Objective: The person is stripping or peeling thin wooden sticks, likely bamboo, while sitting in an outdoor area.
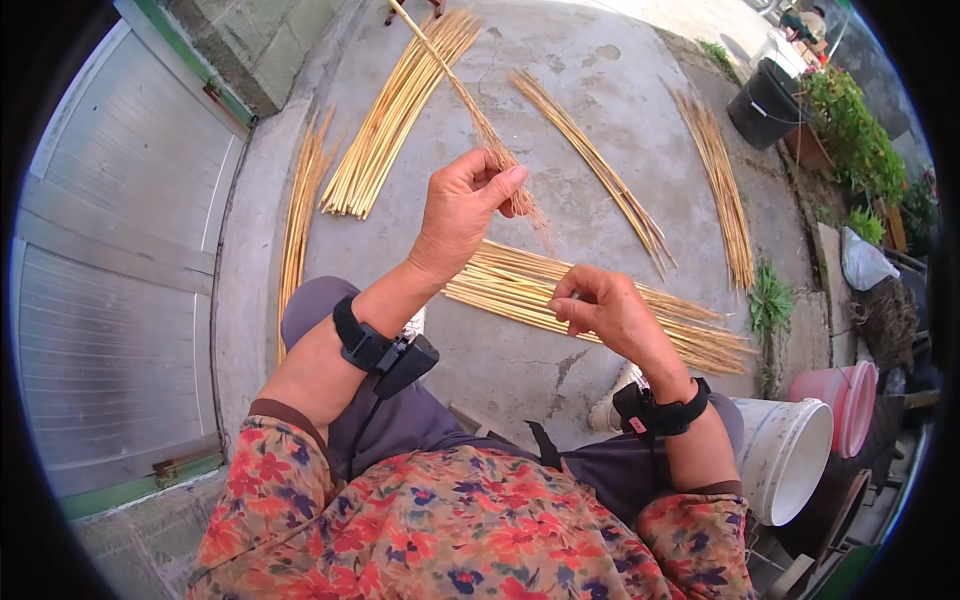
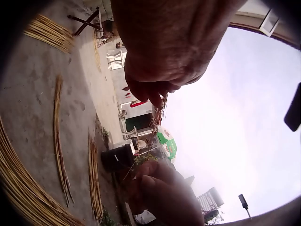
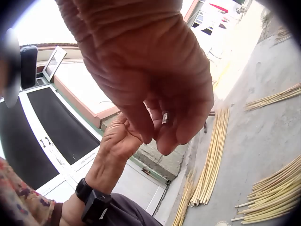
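Observation:
My left hand (image 1: 460, 212) pinches a dry reed stalk (image 1: 447, 72) by its wispy brown head, between thumb and fingers. The stalk slants up and away from the hand, and loose strands (image 1: 535, 212) hang below the fingers. To the right and lower, my right hand (image 1: 612, 312) is held with its fingers curled and thumb against them, apart from the stalk. In the right wrist view a small silvery ribbed piece (image 3: 165, 117) shows among its curled fingers. Below both hands, a bundle of yellow stalks (image 1: 510, 283) lies across the concrete.
More stalk bundles lie around: a thick one (image 1: 385, 130) at upper left, a narrow one (image 1: 297, 215) by the door (image 1: 120, 250), and thinner ones (image 1: 600, 170) ahead. A black bucket (image 1: 766, 103), potted plants (image 1: 850, 130), a white bucket (image 1: 785, 460) and a pink bucket (image 1: 850, 400) line the right.

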